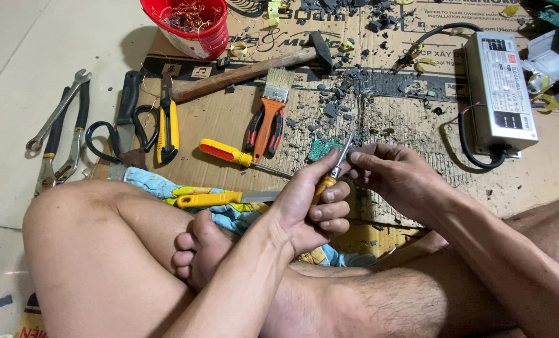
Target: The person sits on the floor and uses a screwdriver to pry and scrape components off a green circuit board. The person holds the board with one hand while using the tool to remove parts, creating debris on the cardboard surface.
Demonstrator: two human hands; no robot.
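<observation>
screwdriver in left hand

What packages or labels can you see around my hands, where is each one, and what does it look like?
Flattened cardboard box: spread on the floor under the tools, brown with black print.
Label on the metal power unit: far right, white with black and red patches.
Red bucket: top centre-left, with a white label on its side.
</observation>
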